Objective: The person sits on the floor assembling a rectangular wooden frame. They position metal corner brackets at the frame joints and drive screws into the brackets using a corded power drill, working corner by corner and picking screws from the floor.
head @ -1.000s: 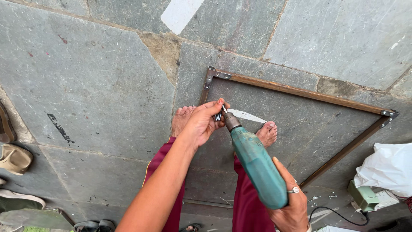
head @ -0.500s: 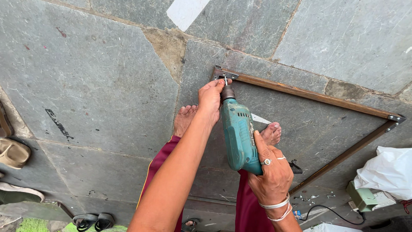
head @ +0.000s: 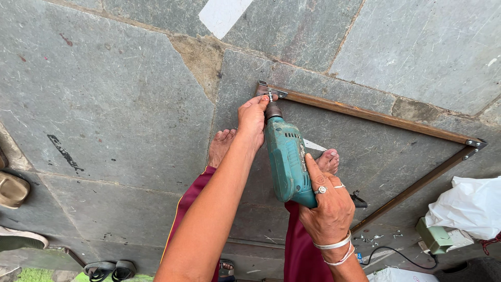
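I see my right hand point(head: 327, 206) closed around the handle of a teal electric drill point(head: 287, 159), which points down at the corner of a brown wooden frame point(head: 365, 112) lying on the grey stone floor point(head: 104, 94). My left hand point(head: 252, 117) is at the drill's chuck, fingers pinched together near the bit and a small metal corner bracket point(head: 271, 91); I cannot tell if they hold a screw. My two bare feet point(head: 222, 146) stand inside the frame, partly hidden behind my arms and the drill. To the right there is a white plastic bag point(head: 467, 206), a small green box point(head: 433, 235) with a black cable point(head: 396, 253), and some loose screws point(head: 373, 237). Sandals point(head: 13, 190) lie at the left edge.
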